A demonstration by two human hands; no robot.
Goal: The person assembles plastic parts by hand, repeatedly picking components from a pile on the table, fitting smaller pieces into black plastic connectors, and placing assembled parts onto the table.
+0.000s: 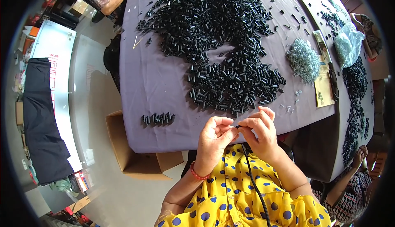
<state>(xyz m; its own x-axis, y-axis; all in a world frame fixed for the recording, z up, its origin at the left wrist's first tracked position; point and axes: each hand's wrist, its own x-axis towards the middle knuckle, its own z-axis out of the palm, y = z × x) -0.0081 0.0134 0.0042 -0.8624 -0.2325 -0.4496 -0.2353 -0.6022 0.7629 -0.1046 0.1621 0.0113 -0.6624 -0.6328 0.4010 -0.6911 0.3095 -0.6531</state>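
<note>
My left hand (214,141) and my right hand (261,131) meet just off the table's near edge. Both are closed in a pinch on one small black cylindrical part (238,126), mostly hidden by the fingertips. Beyond them spreads a big heap of loose black cylindrical parts (230,81). To the left, a short row of several similar black parts (158,119) lies lined up on the cloth. A pile of small clear pieces (303,61) sits at the right, a few of them scattered nearer me.
A purple cloth covers the table (144,87). An open cardboard box (123,144) stands on the floor below its left corner. At the right lie a yellow card (324,88) and a plastic bag (349,46). Other people work at the far left and along the right.
</note>
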